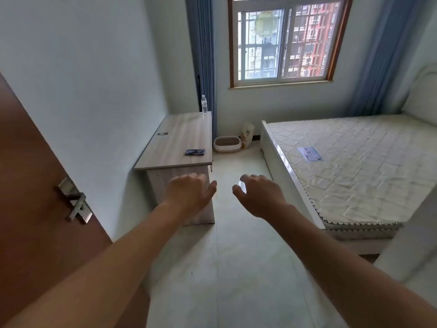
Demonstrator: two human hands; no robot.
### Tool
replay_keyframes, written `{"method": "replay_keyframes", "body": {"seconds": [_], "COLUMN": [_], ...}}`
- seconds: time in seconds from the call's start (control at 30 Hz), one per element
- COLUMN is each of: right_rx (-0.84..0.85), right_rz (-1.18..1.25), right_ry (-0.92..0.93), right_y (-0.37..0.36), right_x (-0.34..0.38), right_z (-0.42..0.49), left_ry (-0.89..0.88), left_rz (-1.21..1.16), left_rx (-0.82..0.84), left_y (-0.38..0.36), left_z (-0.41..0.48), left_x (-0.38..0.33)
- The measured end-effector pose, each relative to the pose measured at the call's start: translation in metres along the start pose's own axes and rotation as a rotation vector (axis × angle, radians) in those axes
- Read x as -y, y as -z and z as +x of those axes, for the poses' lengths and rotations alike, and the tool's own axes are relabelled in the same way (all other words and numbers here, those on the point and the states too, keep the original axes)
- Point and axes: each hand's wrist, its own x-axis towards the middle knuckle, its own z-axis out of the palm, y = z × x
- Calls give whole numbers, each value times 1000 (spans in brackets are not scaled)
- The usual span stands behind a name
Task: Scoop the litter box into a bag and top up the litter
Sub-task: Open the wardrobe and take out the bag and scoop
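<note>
Head view from the doorway. Nearest, the left hand (189, 192) and right hand (257, 197) reach forward in the air, fingers loosely curled, holding nothing. The open door (28, 185) bounds the left side. A bare strip of floor (236, 256) runs ahead between the table (179, 143) corner on the left and the bed (343, 166) edge on the right, and appears wide enough to walk. At its far end, below the window, sits the litter box (227, 144), with a litter sack (247, 136) just beside it. No scoop or waste bag is visible, so the task appears unstarted, with scooping and topping up both remaining.
</note>
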Motion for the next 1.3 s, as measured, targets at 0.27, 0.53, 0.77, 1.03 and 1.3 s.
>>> {"method": "replay_keyframes", "body": {"seconds": [0.27, 0.53, 0.77, 1.03, 1.3], "right_rx": [-16, 36, 81, 7, 10], "right_rz": [-12, -70, -76, -141, -157], "right_ry": [93, 125, 4, -231, -442], "right_y": [-12, -43, -78, -90, -97], "right_x": [-30, -29, -58, -123, -212], "right_z": [94, 159, 225, 279, 288], "left_ry": [12, 34, -75, -297, -481], "left_rz": [90, 99, 35, -95, -177], "left_rx": [-50, -31, -50, -85, -77], "left_y": [-25, -65, -128, -174, -212], "left_z": [67, 120, 216, 328, 396], "left_x": [5, 34, 48, 14, -70]}}
